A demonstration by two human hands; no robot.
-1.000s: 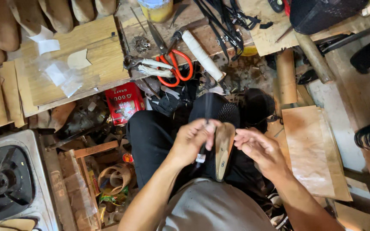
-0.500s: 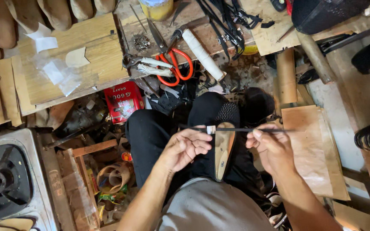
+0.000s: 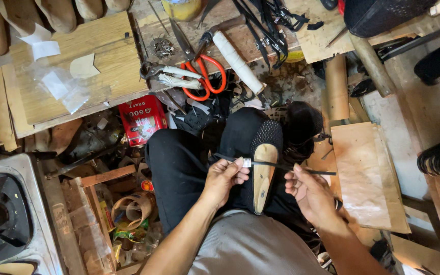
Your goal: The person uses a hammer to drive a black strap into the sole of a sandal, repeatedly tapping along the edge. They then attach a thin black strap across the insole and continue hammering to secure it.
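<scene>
Pinched between both hands, left hand (image 3: 223,175) and right hand (image 3: 309,191), a thin black strap (image 3: 276,164) (pulled taut) runs crosswise over the shoe sole (image 3: 263,175) lying between them.

Red-handled scissors (image 3: 205,76), pliers (image 3: 166,71) and a white roll (image 3: 238,61) crowd the counter (image 3: 108,61) ahead; bare board (image 3: 362,173) lies right.

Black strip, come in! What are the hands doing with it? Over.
Left hand and right hand pinch the black strip, stretched across the shoe on the lap. Nothing blocking. Red-handled scissors lie untouched on the bench.
</scene>
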